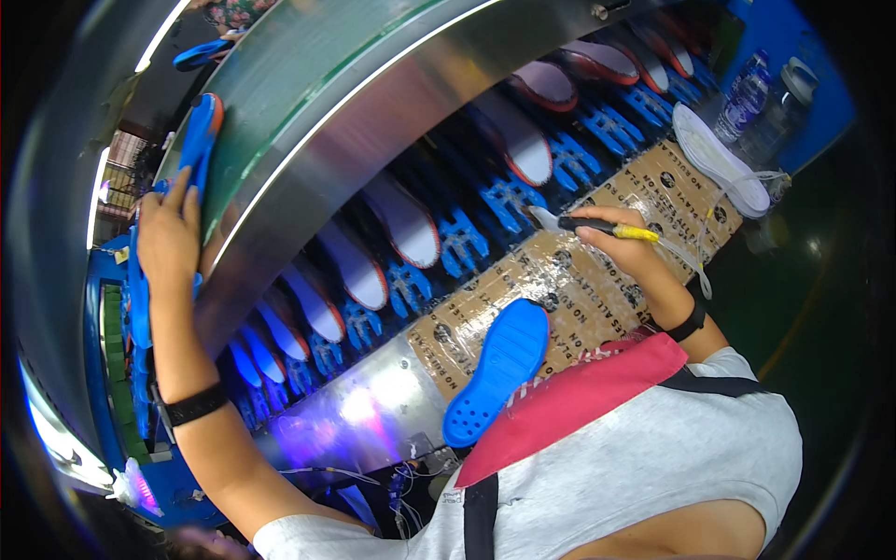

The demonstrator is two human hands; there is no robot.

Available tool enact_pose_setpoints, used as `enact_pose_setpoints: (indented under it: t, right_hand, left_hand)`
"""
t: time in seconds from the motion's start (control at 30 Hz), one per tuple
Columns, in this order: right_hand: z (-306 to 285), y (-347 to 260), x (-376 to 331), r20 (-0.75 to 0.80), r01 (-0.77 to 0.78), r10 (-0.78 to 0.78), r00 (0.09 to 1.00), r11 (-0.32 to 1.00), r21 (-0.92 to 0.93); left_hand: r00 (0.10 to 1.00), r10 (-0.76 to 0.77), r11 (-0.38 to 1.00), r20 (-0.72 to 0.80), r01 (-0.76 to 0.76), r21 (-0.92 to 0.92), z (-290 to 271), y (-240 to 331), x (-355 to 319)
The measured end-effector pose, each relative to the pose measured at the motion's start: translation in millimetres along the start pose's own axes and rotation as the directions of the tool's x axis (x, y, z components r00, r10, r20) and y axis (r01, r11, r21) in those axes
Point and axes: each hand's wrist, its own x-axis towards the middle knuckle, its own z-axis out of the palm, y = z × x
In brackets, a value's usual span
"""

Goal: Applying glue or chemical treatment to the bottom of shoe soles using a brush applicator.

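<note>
My left hand (170,238) reaches out at the far left, its fingers against a blue shoe sole (198,135) with an orange-red rim at its tip. The thumb side of that grip is partly hidden. In my right hand (616,241) is a glue brush with a black handle, a yellow end and a thin clear tube; its pale brush head (545,219) hangs over the work surface, near the row of soles. Another blue sole (499,369), with holes at one end, lies on the brown printed cardboard (579,327) close to my red apron (579,397).
Pale insole-like pieces with red edges (401,224) and blue slotted holders (462,245) line up under a metal ledge. Above runs a green belt (308,61). A white sole (717,159) and bottles (742,98) stand right. Another person's hand (233,35) shows at top left.
</note>
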Motion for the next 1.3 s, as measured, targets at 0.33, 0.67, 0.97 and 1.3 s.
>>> enact_pose_setpoints:
  t: [0.33, 0.67, 0.97, 1.3]
  right_hand:
    - [-28.1, 3.6, -12.4, -0.067, -0.071, 0.070, 0.995, 0.997, -0.010]
    - [-38.0, 6.1, -16.0, -0.043, -0.009, 0.007, 0.999, 0.998, -0.062]
    - [-41.2, -11.2, -23.0, -0.041, 0.008, -0.007, 0.999, 1.000, 0.028]
    - [-61.8, -2.8, -43.1, -0.095, -0.029, 0.031, 0.995, 0.999, 0.019]
  left_hand:
    - [0.972, -0.216, 0.976, 0.095, 0.216, 0.011, 67.5, -92.9, 32.3]
    - [0.698, -0.126, 0.990, -0.705, 0.046, -0.132, -15.1, -15.3, -40.3]
    - [0.919, 0.181, 0.729, 0.349, 0.112, -0.675, 59.8, 211.0, -268.5]
    - [0.702, 0.194, 0.724, 0.686, 0.369, -0.583, 22.0, 255.6, -328.7]
